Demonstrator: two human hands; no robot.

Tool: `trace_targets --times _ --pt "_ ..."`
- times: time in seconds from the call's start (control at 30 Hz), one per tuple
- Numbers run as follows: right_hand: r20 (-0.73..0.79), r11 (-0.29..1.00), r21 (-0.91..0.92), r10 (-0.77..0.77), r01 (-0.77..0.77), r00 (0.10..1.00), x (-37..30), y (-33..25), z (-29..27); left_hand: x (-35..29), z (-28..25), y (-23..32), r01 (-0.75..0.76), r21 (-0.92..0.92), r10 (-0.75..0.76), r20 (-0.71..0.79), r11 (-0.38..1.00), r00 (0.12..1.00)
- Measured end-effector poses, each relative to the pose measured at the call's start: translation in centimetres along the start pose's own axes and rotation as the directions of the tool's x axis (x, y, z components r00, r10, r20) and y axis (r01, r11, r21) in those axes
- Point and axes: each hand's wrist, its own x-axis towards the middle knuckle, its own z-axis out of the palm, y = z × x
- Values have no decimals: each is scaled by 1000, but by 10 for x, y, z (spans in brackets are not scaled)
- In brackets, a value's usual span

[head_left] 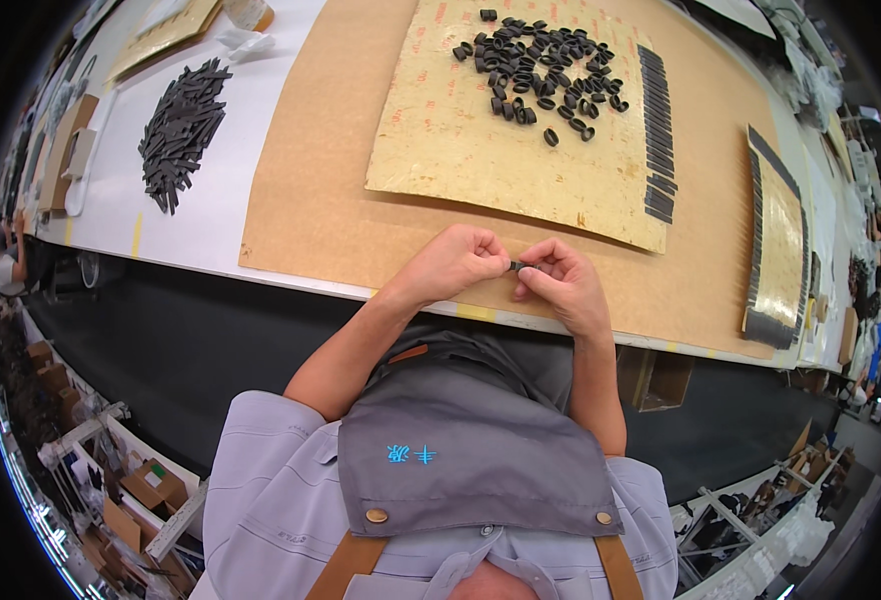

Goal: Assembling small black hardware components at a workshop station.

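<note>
Just in front of me, over the table's near edge, my left hand and my right hand meet with fingertips pinched. Between them they hold a small black strip, mostly covered by the fingers, so I cannot tell whether it is flat or bent. Beyond my hands lies a yellowish board bearing a heap of small black loops. Along that board's right edge runs a row of flat black strips, side by side.
A pile of dark strips lies on the white tabletop to the left. Brown paper covers the middle. At right is a second board edged with black strips. Left of the pile stands a small cardboard box.
</note>
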Motion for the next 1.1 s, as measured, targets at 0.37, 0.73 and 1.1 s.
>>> trace_targets --times 0.37,0.73,1.1 --pt "109 994 104 1 -13 994 -2 -4 -16 0 3 0 11 -26 -12 -41 1000 999" --pt "58 997 47 59 -61 997 4 -5 -6 4 1 -2 67 29 -67 -8 997 998" --pt "26 993 78 83 -84 996 5 -4 -4 5 2 -2 60 78 -57 -33 995 998"
